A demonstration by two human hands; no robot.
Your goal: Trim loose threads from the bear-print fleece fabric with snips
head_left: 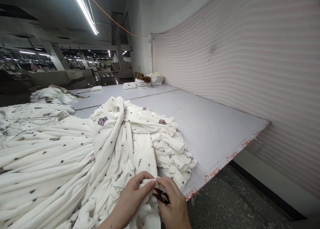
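Soft white fabric (pixel 107 149) with small dark marks and mauve animal prints lies in a gathered heap on the table. My left hand (pixel 136 192) pinches an edge of it between thumb and forefinger at the near side of the heap. Close beside it, my right hand (pixel 172 199) is closed around small black thread snips (pixel 161 195), whose two blades point left toward the left thumb. The right fingertips also meet the cloth edge, almost touching the left ones. The exact spot pinched is partly hidden by the fingers.
The grey tabletop (pixel 207 125) ends at a taped edge (pixel 212 174) on the right, above a dark speckled floor. Folded white stacks (pixel 156 79) stand at the back, and a loose white pile (pixel 51 94) lies far left. Striped sheeting (pixel 237 62) covers the right wall.
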